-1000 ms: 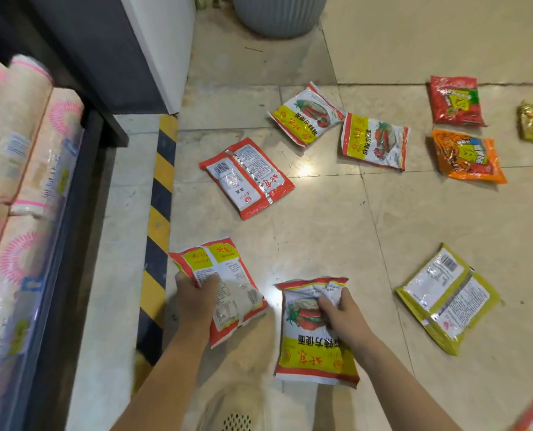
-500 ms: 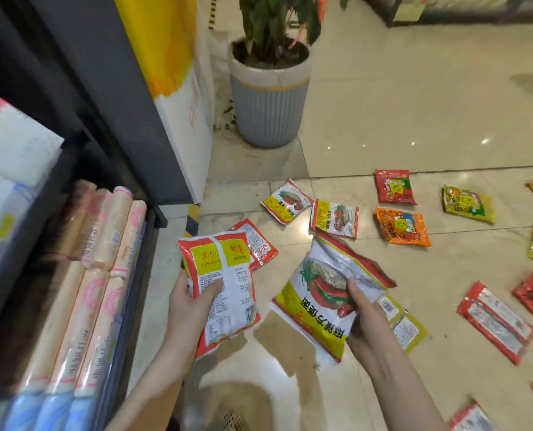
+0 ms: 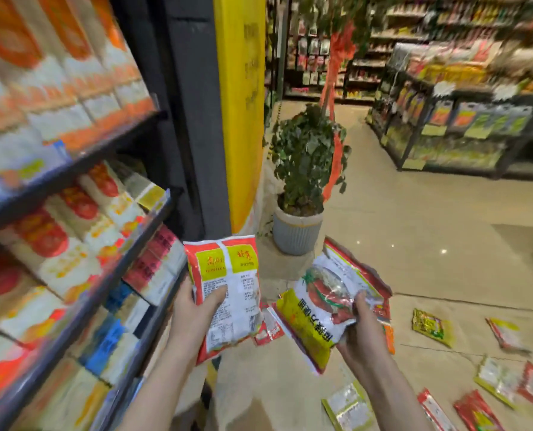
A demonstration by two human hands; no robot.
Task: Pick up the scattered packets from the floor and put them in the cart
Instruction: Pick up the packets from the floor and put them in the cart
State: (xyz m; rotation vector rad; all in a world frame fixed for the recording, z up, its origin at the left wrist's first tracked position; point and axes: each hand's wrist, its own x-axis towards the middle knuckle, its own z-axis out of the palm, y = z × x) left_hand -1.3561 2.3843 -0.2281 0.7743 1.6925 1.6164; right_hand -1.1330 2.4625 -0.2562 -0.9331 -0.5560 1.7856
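Both hands are raised above the floor, each gripping a packet. By the left hand [image 3: 197,309] a red packet [image 3: 228,290] is held upright, back face toward the camera, with the thumb pressed across its white printed panel and the fingers hidden behind it; it is gripped near the lower half, so the top stands free. By the right hand [image 3: 360,325] a yellow packet [image 3: 318,309] is pinched along one edge, thumb on top, and it hangs tilted with its yellow end down and to the left. A second red-edged packet appears to lie behind it in the same grip, though this cannot be told for certain. The two loads are kept apart, one to each hand, probably so that both can be carried off in a single trip.

Beyond the hands, more packets remain scattered on the floor [image 3: 430,244]: a small red one [image 3: 268,329] just below and between the held packets, a green one [image 3: 430,326] to the right, and several red and yellow ones toward the lower right corner of the view. The task is therefore judged to be at an early stage, with most of the packets not yet gathered.

Stocked shelves [image 3: 72,213] fill the left side, close beside the left arm. A potted plant [image 3: 302,188] stands ahead by a yellow pillar [image 3: 243,104]. No cart is in view, so where the packets must go cannot be told; a turn toward it is probably called for next.
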